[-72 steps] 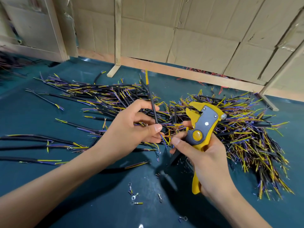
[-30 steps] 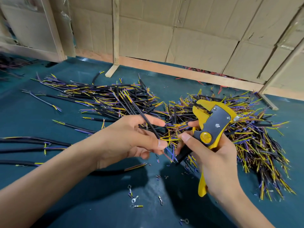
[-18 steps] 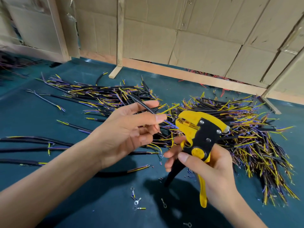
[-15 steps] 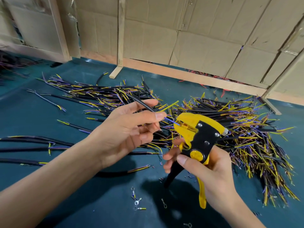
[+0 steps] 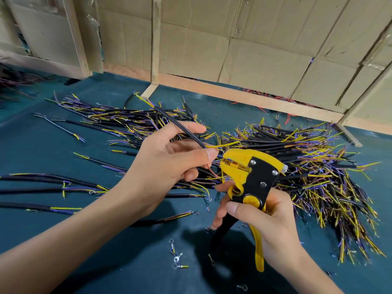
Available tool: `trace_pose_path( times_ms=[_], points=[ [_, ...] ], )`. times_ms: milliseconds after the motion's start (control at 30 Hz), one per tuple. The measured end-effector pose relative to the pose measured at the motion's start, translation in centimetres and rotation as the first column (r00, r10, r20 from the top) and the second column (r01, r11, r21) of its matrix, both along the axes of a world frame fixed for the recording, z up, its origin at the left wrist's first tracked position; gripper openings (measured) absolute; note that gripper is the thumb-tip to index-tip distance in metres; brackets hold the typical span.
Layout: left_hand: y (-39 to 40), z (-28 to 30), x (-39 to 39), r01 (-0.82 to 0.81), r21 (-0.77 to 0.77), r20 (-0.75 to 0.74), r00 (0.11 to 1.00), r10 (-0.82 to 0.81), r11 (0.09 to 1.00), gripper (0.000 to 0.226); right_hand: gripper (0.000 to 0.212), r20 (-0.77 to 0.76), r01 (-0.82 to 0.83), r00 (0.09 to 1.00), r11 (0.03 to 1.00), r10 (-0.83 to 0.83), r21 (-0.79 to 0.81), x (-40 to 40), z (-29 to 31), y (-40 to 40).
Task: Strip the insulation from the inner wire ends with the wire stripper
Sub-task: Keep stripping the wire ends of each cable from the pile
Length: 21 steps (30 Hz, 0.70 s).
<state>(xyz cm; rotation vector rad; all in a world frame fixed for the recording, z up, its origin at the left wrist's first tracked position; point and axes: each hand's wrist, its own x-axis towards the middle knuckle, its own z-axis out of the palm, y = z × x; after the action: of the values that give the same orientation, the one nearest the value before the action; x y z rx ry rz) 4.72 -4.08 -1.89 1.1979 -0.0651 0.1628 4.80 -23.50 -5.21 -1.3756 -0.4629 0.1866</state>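
Here the person's left hand (image 5: 167, 164) pinches a black cable (image 5: 180, 127) between thumb and curled fingers, the cable slanting up and away to the far left over the forefinger. From the cable's near end three thin inner wires fan out: a yellow wire (image 5: 222, 144) arcs right above the tool, a reddish one (image 5: 212, 169) droops down below the thumb, and a third runs toward the tool's mouth, though whether it sits inside cannot be told. The right hand (image 5: 269, 225) grips the wire stripper (image 5: 250, 177), a yellow and black tool, with thumb laid across the black handle near the yellow round knob and the other fingers curled round the handles from behind. The two handles stand apart, the yellow one pointing down near the wrist, the black one angling down to the left. The tool's head points left, just beside the left thumb tip. Behind both hands lies a big pile of cables (image 5: 297, 166) on the right and a flatter spread of cables (image 5: 118, 119) on the far left, all on a dark green tabletop (image 5: 106, 262). Small ring terminals (image 5: 176, 257) lie scattered on the near part of the table. Cardboard panels (image 5: 244, 43) on wooden frames stand along the far edge
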Motion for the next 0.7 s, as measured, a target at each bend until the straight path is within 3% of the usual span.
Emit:
trace_pose_path(
  times_ms=[200, 333, 533, 700],
  points=[
    [0.15, -0.04, 0.02, -0.003, 0.01, 0.023, 1.0, 0.003, 1.0, 0.036, 0.015, -0.04, -0.03, 0.999, 1.0, 0.03, 0.007, 0.44, -0.31, -0.06],
    [-0.06, 0.07, -0.19, 0.001, 0.095, 0.048, 0.999, -0.005, 0.995, 0.04, 0.007, -0.01, -0.019, 1.0, 0.998, 0.019, -0.058, 0.44, -0.21, -0.09],
    [-0.33, -0.11, -0.51, -0.052, 0.184, 0.1, 0.994, 0.034, 0.982, 0.032, 0.025, -0.155, 0.044, 0.987, 0.998, -0.038, 0.033, -0.07, -0.23, 0.06],
    [-0.19, -0.13, -0.03, -0.127, 0.03, 0.031, 0.992, 0.126, 0.991, 0.029, 0.022, -0.14, -0.065, 0.986, 0.987, 0.086, 0.146, 0.64, -0.11, 0.05]
  ],
)
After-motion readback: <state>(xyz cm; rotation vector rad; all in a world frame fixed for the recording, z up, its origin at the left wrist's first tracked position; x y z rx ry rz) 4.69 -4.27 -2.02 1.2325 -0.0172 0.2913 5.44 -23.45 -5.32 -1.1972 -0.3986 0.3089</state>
